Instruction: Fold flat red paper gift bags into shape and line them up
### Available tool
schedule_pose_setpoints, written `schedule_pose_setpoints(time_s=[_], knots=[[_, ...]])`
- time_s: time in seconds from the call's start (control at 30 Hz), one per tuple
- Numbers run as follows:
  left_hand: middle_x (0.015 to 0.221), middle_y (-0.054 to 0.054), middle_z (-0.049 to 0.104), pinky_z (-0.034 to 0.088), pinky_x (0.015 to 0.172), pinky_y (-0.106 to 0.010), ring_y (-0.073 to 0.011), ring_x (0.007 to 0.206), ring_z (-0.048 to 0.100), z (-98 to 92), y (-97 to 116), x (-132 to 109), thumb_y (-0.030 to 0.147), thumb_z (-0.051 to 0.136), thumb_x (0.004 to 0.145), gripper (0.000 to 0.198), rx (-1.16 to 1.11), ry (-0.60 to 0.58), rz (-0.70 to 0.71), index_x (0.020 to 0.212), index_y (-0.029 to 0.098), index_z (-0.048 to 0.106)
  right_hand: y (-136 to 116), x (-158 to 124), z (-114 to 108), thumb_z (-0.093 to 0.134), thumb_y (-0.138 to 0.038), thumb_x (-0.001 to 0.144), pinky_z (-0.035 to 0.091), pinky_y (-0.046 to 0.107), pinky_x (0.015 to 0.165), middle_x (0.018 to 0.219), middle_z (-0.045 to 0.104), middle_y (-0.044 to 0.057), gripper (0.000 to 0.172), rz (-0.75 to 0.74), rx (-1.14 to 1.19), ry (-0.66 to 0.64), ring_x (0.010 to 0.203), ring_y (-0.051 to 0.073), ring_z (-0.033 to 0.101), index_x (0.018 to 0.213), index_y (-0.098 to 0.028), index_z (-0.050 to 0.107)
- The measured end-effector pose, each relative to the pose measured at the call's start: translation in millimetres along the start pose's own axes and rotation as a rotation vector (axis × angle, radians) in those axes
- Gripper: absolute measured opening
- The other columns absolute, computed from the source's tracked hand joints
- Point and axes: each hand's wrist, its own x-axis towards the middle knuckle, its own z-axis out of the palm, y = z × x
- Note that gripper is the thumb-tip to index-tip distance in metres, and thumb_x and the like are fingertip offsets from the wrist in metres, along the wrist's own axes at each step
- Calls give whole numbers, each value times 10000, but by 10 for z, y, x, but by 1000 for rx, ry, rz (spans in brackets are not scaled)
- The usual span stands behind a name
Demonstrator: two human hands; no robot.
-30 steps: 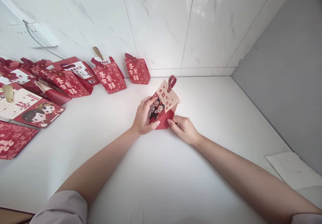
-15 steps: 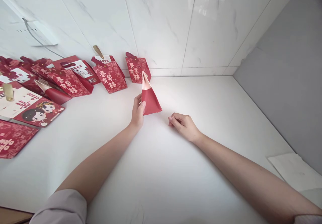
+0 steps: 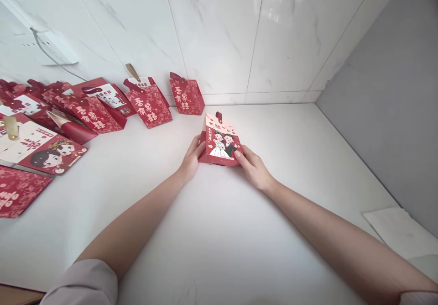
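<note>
A small red and cream gift box point(image 3: 221, 141) with a cartoon couple on its front and a red loop handle stands on the white counter point(image 3: 219, 232). My left hand point(image 3: 192, 160) presses against its left side with fingers closed on the edge. My right hand point(image 3: 252, 167) grips its lower right corner between thumb and fingers. Both hands hold the box upright near the middle of the counter.
Several red gift boxes point(image 3: 147, 104) stand and lie in a row along the marble wall at the left, one more point(image 3: 186, 96) standing just behind the held box. Flat unfolded boxes point(image 3: 41, 147) lie at far left. A white sheet point(image 3: 398, 229) rests at the right near the grey wall.
The box was turned edge-on in my left hand alone half a second ago; now it faces me, set down on the counter, and my right hand has taken hold of it again.
</note>
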Motion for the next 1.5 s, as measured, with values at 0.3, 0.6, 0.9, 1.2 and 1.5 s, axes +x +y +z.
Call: schedule_pose_setpoints(time_s=[0.3, 0.6, 0.9, 1.2, 1.5], knots=[[1129, -85, 727, 548, 921, -376, -261, 1074, 677, -65, -68, 81, 676, 516, 904, 552, 202, 114, 167, 1093, 184, 681, 14, -25, 15, 588, -533, 938, 565, 406, 918, 1595, 405, 101, 615, -116, -104, -28, 1332, 291, 534, 1485, -290, 450], [1491, -107, 540, 435, 1142, -437, -304, 1410, 478, -51, -38, -3, 578, 584, 917, 546, 178, -86, 245, 1322, 214, 610, 64, -13, 41, 557, -510, 964, 421, 471, 1175, 1621, 371, 32, 573, -195, -48, 20, 1508, 272, 334, 1502, -347, 441], [1329, -93, 669, 497, 1040, -391, -300, 1284, 586, -43, -5, 27, 550, 624, 900, 485, 149, -9, 187, 1214, 187, 695, 146, 43, 28, 530, -502, 980, 446, 451, 1141, 1528, 496, 50, 522, -147, 0, 5, 1400, 260, 471, 1469, -328, 476], [1235, -94, 714, 519, 989, -376, -283, 1180, 646, -41, -3, 33, 553, 612, 909, 474, 158, -8, 187, 1181, 177, 704, 123, 44, 18, 519, -520, 981, 447, 435, 1135, 1471, 532, 81, 518, -120, -2, 6, 1339, 245, 520, 1451, -303, 490], [1081, -114, 769, 561, 953, -456, -332, 1069, 712, -66, -45, 72, 714, 544, 867, 642, 41, -1, 59, 1091, 146, 740, 45, 5, -25, 524, -628, 941, 442, 436, 1133, 1457, 568, 83, 604, -89, 43, -66, 1320, 266, 549, 1447, -297, 510]])
